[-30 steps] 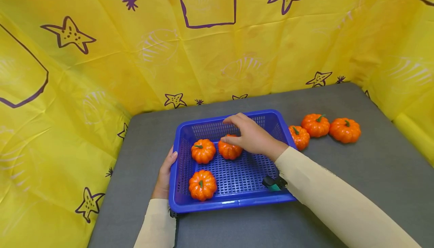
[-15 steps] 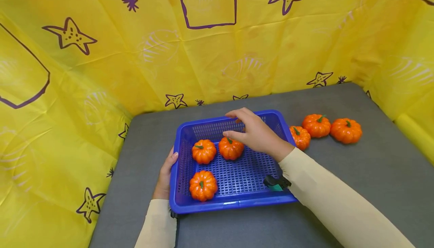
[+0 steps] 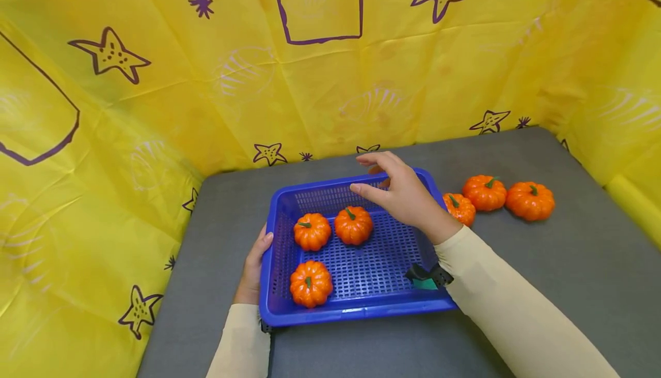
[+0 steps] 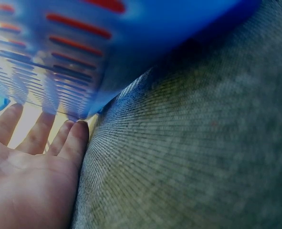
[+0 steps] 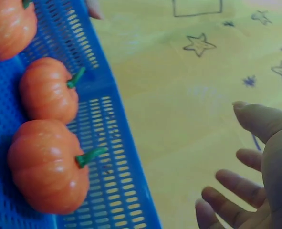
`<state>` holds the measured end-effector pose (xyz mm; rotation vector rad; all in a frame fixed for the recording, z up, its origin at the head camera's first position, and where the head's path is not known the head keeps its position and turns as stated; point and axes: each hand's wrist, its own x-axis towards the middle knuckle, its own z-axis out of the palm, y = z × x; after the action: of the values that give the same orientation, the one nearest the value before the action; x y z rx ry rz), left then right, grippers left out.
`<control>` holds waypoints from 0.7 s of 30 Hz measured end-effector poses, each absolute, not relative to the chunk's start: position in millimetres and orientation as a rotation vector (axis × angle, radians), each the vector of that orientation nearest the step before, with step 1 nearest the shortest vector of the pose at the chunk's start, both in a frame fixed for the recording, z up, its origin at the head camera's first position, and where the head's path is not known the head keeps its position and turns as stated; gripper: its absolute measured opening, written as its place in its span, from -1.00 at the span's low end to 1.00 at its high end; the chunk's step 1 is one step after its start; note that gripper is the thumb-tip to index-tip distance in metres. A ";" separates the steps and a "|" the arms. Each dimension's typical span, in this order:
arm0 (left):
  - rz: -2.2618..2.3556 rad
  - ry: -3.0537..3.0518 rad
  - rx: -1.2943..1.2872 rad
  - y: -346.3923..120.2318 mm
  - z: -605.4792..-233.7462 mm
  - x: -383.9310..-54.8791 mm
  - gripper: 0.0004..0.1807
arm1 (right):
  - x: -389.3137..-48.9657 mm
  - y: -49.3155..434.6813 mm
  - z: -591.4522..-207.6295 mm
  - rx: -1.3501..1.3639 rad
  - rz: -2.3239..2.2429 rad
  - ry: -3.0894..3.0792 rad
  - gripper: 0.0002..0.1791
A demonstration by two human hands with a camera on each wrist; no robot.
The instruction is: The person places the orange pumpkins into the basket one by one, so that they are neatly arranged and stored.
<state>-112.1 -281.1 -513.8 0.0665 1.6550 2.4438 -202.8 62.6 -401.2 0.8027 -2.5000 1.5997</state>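
A blue plastic basket (image 3: 356,311) with slotted walls holds three small orange pumpkins with green stems: a back-left pumpkin (image 3: 312,232), a back-middle pumpkin (image 3: 353,225) and a front-left pumpkin (image 3: 311,284). At the basket's left side, my left hand (image 3: 254,266) rests its thumb at the rim. The left wrist view shows its fingers (image 4: 33,136) extended, tips right at the slotted outer wall. My right hand (image 3: 405,191) hovers over the basket's back right part, fingers spread and holding nothing. It stands apart from the pumpkins in the right wrist view.
Right of the basket, a partly hidden pumpkin (image 3: 459,210), a middle pumpkin (image 3: 484,193) and a far-right pumpkin (image 3: 530,201) sit on the grey table (image 3: 537,275). Yellow cloth (image 3: 320,97) with starfish drawings hangs behind and at both sides.
My right hand has let go of the back-middle pumpkin and moved up and to the right, uncovering it. The left hand stays at the basket's left side.
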 end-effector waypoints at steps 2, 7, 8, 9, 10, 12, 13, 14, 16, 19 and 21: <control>2.444 1.652 0.061 -280.5 -514.0 -112.4 -0.26 | -204.3 66.1 -400.4 0.774 1.624 -2.453 -0.39; 2.438 1.655 0.042 -281.0 -513.2 -112.0 -0.25 | -207.3 73.0 -398.2 0.705 1.675 -2.361 -0.42; 2.434 1.658 0.043 -281.1 -513.1 -111.7 -0.25 | -207.5 74.2 -397.5 0.696 1.688 -2.351 -0.42; 2.430 1.664 0.043 -281.1 -512.9 -111.4 -0.25 | -207.4 75.4 -396.7 0.689 1.697 -2.345 -0.43; 2.425 1.670 0.042 -281.1 -512.8 -111.1 -0.24 | -207.4 76.6 -396.0 0.684 1.702 -2.344 -0.43; 2.422 1.671 0.046 -280.4 -512.0 -110.7 -0.25 | -207.0 79.0 -394.1 0.672 1.713 -2.344 -0.43; 2.420 1.672 0.046 -280.2 -511.6 -110.4 -0.25 | -206.7 80.2 -393.0 0.667 1.718 -2.346 -0.43; 2.419 1.669 0.048 -279.9 -511.1 -110.4 -0.25 | -206.2 81.4 -391.5 0.664 1.721 -2.346 -0.43; 2.420 1.662 0.060 -279.3 -510.4 -110.9 -0.26 | -205.5 84.0 -388.7 0.662 1.718 -2.347 -0.43; 2.421 1.659 0.067 -279.2 -509.2 -111.4 -0.26 | -204.9 89.2 -386.0 0.659 1.706 -2.339 -0.43; 2.422 1.658 0.067 -279.3 -509.1 -111.7 -0.26 | -204.9 93.5 -386.4 0.648 1.695 -2.331 -0.43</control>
<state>-111.7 -279.3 -509.1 0.0666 1.6584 2.4220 -204.9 93.5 -386.4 0.6478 -2.3310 1.6953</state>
